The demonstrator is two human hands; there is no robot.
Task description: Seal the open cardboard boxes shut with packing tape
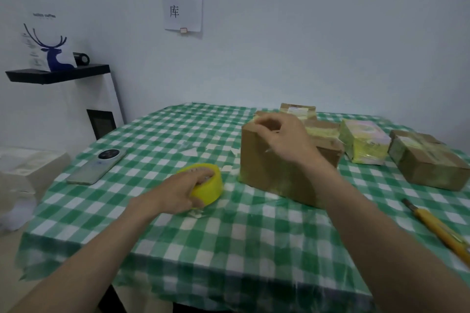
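Observation:
A brown cardboard box (pixel 264 168) stands near the middle of the green checked table (pixel 229 241). My right hand (pixel 282 140) rests on its top near edge, fingers curled over the rim; whether they pinch tape I cannot tell. A yellow roll of packing tape (pixel 211 189) lies on the cloth left of the box. My left hand (pixel 185 192) grips it, fingers curled over the roll's top and into its hole. A faint clear strip seems to run from the roll toward the box's base.
Several taped boxes (pixel 427 160) and a yellow-wrapped parcel (pixel 363 141) sit at the back right. A yellow-handled utility knife (pixel 440 229) lies near the right edge. A phone (pixel 98 166) lies at the left. A white cabinet (pixel 84 107) stands beyond the table's left corner.

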